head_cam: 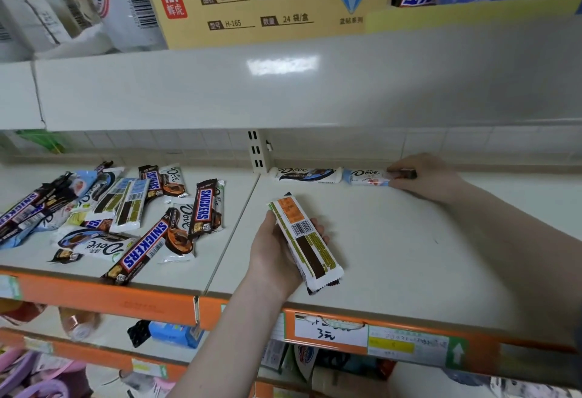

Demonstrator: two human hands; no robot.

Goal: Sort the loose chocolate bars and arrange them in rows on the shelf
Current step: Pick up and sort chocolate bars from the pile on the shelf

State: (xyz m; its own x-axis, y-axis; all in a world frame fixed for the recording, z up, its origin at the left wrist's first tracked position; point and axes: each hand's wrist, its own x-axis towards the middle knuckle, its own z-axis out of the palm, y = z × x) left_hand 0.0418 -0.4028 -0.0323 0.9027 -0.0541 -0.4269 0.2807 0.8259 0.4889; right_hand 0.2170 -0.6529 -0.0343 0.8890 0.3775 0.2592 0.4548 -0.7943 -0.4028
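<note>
Head view. Your left hand grips a white-and-orange wrapped chocolate bar, barcode up, above the pale metal shelf. Your right hand pinches the end of a light-blue Dove bar at the shelf's back, just beside a white Dove bar. A loose heap of Snickers and Dove bars lies at left.
</note>
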